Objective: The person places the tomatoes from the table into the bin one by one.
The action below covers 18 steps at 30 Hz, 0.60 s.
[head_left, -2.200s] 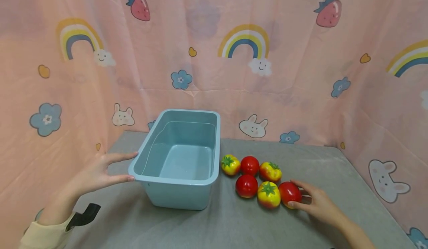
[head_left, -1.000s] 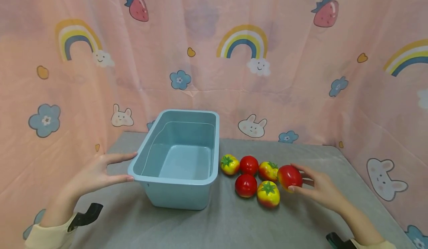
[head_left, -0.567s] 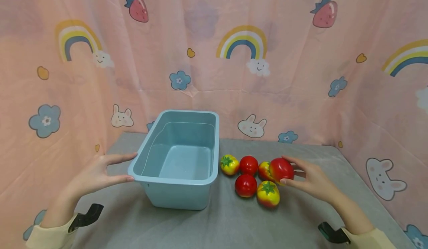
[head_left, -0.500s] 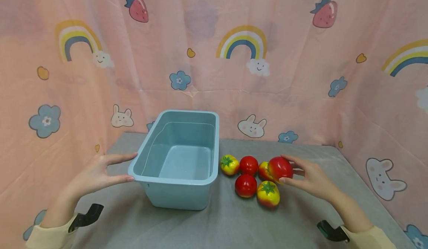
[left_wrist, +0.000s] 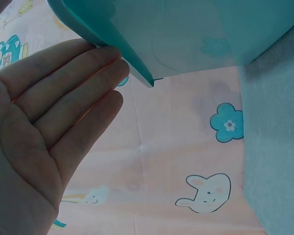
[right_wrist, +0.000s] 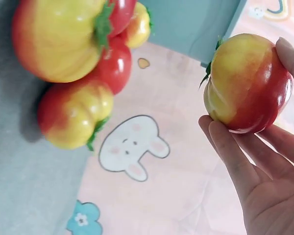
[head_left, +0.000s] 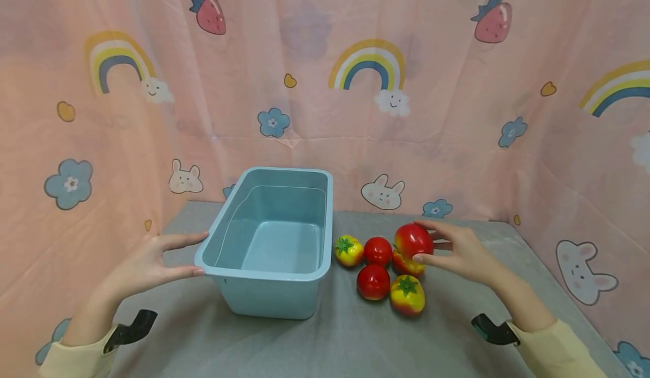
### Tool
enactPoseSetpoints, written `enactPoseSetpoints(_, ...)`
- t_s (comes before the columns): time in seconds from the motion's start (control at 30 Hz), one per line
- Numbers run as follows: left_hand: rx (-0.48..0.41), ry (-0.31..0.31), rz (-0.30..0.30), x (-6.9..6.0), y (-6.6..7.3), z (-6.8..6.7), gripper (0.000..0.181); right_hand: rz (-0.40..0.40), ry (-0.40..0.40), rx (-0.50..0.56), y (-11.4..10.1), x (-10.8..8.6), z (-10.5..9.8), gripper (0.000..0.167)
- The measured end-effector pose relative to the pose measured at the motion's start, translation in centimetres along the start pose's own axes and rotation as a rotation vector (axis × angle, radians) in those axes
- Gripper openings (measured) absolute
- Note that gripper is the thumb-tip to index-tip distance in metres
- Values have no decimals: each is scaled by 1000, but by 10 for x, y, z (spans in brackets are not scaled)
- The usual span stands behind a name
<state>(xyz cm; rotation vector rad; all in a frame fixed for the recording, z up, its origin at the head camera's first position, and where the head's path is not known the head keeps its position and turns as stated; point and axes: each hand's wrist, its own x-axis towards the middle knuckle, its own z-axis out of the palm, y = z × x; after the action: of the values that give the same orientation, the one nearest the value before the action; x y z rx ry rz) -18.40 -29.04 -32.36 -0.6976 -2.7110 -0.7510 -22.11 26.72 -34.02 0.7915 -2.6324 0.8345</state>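
Note:
The right hand (head_left: 459,251) pinches a red tomato (head_left: 412,239) between thumb and fingers, raised over a yellow-red tomato (head_left: 406,264). In the right wrist view the held tomato (right_wrist: 247,83) shows a yellow side and a green stem, with the right hand (right_wrist: 269,171) under and beside it. Several other red and yellow tomatoes (head_left: 373,282) lie grouped on the table. The left hand (head_left: 144,262) touches the left rim of a light blue bin (head_left: 266,296) with its fingers extended. Straight fingers of the left hand (left_wrist: 59,107) meet the bin's rim (left_wrist: 103,36) in the left wrist view.
The bin stands on a grey cloth-covered table (head_left: 355,344), left of the tomatoes. A pink patterned curtain (head_left: 244,84) hangs behind and at both sides. Black devices (head_left: 495,330) sit at both wrists, by the cream sleeves.
The right hand has lifted the red tomato from the right end of the group and moved it left and away from the camera. The left hand and bin have stayed in place.

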Motion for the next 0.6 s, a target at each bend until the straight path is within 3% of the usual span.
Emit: enactPoseSetpoints(0.6, -9, 7, 3, -1, 0, 1, 59, -38, -54, 35, -25, 37, -11, 62)
